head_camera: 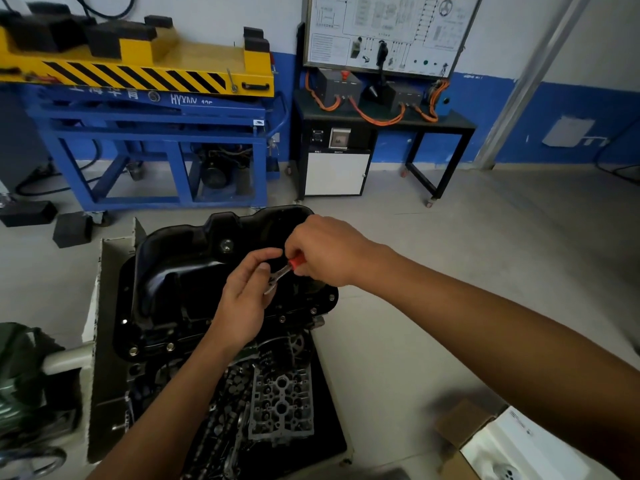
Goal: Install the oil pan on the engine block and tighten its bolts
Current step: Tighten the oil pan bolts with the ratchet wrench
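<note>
A black oil pan (180, 282) lies on top of the engine block (277, 403), with several bolts (282, 319) along its near flange. Above the pan's right side, my right hand (329, 252) grips the red handle of a small ratchet wrench (282, 271). My left hand (247, 299) holds the wrench's metal head between thumb and fingers. The tool's tip is hidden by my left fingers.
The engine sits in a low box on the concrete floor. A blue and yellow lift stand (149, 109) and a black electrical training bench (381, 126) stand along the far wall. Black foam blocks (71, 230) lie at left. A cardboard box (502, 445) is at lower right.
</note>
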Tool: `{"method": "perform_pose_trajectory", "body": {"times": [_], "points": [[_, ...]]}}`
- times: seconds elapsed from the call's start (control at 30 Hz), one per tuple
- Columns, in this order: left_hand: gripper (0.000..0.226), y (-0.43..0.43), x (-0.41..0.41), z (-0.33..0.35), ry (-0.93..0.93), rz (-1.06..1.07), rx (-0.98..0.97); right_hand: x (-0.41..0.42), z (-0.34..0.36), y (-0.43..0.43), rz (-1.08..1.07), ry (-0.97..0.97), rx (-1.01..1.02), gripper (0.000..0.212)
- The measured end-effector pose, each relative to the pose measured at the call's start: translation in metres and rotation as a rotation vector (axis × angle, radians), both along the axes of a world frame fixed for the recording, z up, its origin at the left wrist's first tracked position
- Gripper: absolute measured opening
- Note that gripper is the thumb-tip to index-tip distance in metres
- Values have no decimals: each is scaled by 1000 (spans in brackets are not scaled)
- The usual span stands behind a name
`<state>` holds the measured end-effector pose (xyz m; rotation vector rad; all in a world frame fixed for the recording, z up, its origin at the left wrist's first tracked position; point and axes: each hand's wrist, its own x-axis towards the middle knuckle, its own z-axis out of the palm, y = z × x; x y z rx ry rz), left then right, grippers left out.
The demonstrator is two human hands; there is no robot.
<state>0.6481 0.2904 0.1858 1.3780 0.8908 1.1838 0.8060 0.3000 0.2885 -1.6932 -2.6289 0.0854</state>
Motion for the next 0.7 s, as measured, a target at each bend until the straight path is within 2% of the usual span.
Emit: {"method": "perform_pose_trajectory", "body": {"times": [0.2, 0.33, 0.4, 0.53, 0.7], "points": [[27, 1, -3, 3, -76, -12, -34, 1, -14, -1, 77, 108, 80, 11], [24, 2, -6, 1, -55, 11, 18, 3, -12, -11, 62, 78, 79, 16], [27, 6, -7, -1, -67, 62, 10, 3, -7, -16, 47, 89, -4, 22], [27, 9, -5, -3, -59, 86, 51, -3, 0, -23, 23, 182, -326, 38], [28, 10, -6, -1, -59, 99, 87, -17, -7, -26, -13, 303, -454, 45]]}}
